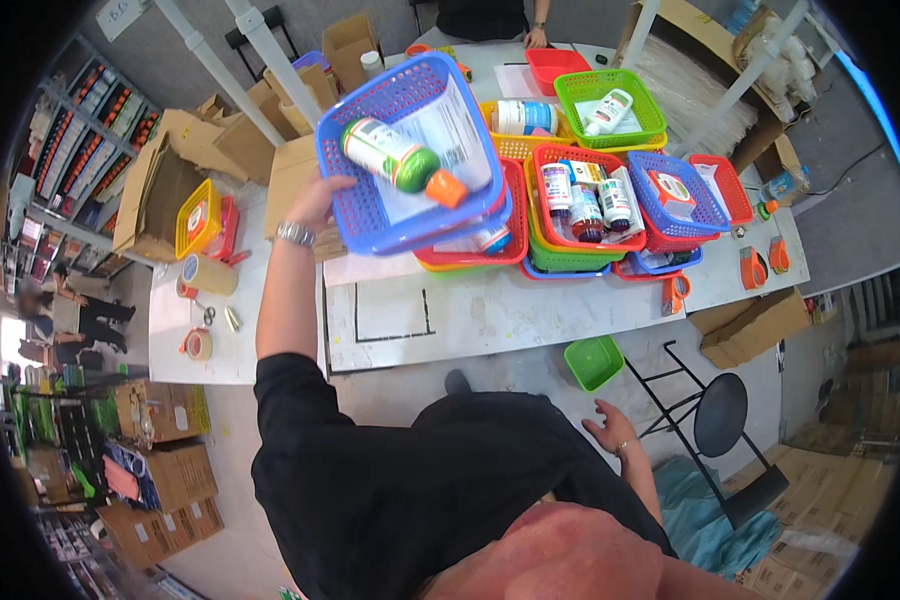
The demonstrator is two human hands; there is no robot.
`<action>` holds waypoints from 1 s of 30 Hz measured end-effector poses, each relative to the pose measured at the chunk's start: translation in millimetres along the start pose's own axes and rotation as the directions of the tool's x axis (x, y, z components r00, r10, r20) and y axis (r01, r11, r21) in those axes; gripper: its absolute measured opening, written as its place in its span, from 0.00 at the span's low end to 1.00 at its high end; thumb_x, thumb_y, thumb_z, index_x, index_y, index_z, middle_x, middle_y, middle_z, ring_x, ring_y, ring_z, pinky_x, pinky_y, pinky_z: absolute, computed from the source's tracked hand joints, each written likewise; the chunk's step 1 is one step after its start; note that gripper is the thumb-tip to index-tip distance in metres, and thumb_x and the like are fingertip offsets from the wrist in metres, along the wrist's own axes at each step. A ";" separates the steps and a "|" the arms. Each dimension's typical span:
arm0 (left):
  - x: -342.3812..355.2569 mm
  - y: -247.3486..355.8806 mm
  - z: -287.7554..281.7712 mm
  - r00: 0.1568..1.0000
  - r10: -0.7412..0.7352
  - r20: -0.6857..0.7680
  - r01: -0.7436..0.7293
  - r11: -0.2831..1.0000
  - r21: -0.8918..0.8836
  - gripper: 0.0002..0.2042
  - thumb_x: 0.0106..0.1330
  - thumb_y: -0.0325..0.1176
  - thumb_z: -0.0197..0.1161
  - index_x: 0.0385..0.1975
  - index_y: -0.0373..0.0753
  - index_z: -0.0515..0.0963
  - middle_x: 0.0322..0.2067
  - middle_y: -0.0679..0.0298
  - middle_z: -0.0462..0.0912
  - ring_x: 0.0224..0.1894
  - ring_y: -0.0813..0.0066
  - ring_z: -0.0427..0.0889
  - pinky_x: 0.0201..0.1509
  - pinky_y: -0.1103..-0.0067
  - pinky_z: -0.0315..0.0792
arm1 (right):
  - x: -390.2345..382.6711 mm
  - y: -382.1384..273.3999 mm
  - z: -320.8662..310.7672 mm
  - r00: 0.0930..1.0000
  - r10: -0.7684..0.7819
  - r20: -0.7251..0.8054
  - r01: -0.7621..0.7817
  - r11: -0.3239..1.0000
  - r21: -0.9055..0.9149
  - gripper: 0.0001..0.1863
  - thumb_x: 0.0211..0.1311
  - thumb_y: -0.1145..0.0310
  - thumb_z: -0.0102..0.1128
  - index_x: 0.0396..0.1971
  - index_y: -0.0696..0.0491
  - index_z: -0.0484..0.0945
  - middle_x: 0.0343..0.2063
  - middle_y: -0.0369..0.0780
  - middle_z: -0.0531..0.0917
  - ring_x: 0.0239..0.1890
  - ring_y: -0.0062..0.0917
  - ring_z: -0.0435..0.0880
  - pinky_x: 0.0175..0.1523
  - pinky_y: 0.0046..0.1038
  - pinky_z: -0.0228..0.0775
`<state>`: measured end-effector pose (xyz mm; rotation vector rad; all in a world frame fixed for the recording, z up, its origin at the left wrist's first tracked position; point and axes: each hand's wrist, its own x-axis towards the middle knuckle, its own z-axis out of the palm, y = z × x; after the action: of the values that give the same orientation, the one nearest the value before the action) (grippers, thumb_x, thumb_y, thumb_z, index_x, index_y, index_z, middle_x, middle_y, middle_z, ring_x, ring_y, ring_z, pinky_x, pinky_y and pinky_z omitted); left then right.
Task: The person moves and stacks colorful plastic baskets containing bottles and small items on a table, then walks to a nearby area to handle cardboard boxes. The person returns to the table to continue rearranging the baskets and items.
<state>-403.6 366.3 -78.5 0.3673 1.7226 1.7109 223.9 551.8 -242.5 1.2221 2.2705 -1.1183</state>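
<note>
My left hand (315,200) grips a blue perforated basket (350,225) by its left side, above the table's left-middle part. In it lie a white paper (455,135) and a green bottle (390,150) with an orange cap. Another basket shows beneath it. Just to the right are stacked red (560,154), green (653,108), yellow and blue baskets holding bottles, boxes and papers. My right hand (608,430) hangs low by my side, fingers apart and holding nothing, near a green plastic tub (595,362) below the table's edge.
The white table (490,325) carries tape rolls (198,343), scissors (207,314) and orange dispensers (753,268). A black folding stool (720,414) stands at right, with cardboard on the floor. White poles (190,40) rise behind. A person (490,22) stands across the table; others are at far left.
</note>
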 end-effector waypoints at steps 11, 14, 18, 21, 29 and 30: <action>224.5 -13.4 -40.2 0.975 -0.095 -0.201 0.078 0.993 -0.091 0.13 0.66 0.31 0.59 0.44 0.29 0.76 0.38 0.53 0.85 0.35 0.63 0.87 0.37 0.65 0.83 | -39.8 -35.3 47.6 0.970 0.235 -0.054 -0.229 0.968 0.102 0.39 0.53 0.48 0.67 0.62 0.55 0.69 0.51 0.49 0.80 0.47 0.39 0.83 0.54 0.36 0.75; 255.9 -40.8 -56.3 0.965 -0.103 -0.243 0.099 0.995 -0.027 0.14 0.64 0.33 0.60 0.43 0.28 0.77 0.37 0.52 0.85 0.34 0.62 0.87 0.35 0.65 0.84 | -43.4 -41.8 48.3 0.959 0.272 -0.078 -0.261 0.957 0.127 0.39 0.53 0.49 0.67 0.62 0.55 0.69 0.51 0.49 0.80 0.48 0.40 0.83 0.55 0.36 0.75; 282.1 -66.8 -66.7 0.958 -0.035 -0.284 0.059 0.995 0.077 0.16 0.61 0.34 0.63 0.42 0.26 0.78 0.36 0.52 0.85 0.33 0.62 0.87 0.34 0.66 0.83 | -40.2 -49.2 48.6 0.960 0.273 -0.064 -0.267 0.960 0.083 0.39 0.53 0.49 0.67 0.62 0.55 0.69 0.52 0.50 0.80 0.48 0.40 0.83 0.55 0.36 0.75; 285.0 -78.7 -66.2 0.951 -0.046 -0.305 0.084 0.990 0.112 0.13 0.62 0.32 0.63 0.41 0.29 0.79 0.36 0.54 0.85 0.32 0.64 0.86 0.32 0.68 0.80 | -34.6 -57.0 45.3 0.963 0.266 -0.036 -0.264 0.963 0.056 0.39 0.54 0.49 0.67 0.62 0.55 0.69 0.52 0.50 0.80 0.48 0.41 0.83 0.54 0.37 0.75; 222.5 -81.3 -65.6 0.954 0.059 -0.293 0.132 0.797 0.590 0.18 0.59 0.36 0.60 0.44 0.30 0.80 0.32 0.50 0.86 0.27 0.60 0.85 0.30 0.68 0.79 | -22.8 -71.2 41.8 0.973 0.223 -0.053 -0.220 0.974 0.047 0.39 0.55 0.48 0.66 0.62 0.54 0.69 0.52 0.49 0.80 0.47 0.41 0.83 0.54 0.37 0.75; 216.5 -76.4 -66.1 0.960 0.065 -0.274 0.123 0.779 0.615 0.18 0.59 0.37 0.59 0.43 0.29 0.80 0.32 0.49 0.85 0.27 0.59 0.86 0.30 0.68 0.79 | -22.5 -71.4 42.8 0.971 0.236 -0.046 -0.234 0.971 0.043 0.39 0.55 0.48 0.66 0.62 0.54 0.69 0.52 0.49 0.80 0.47 0.41 0.83 0.53 0.37 0.75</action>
<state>-584.6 443.5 -214.0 0.3953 2.4920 1.1486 175.8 483.4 -221.7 1.5048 2.0808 -1.0563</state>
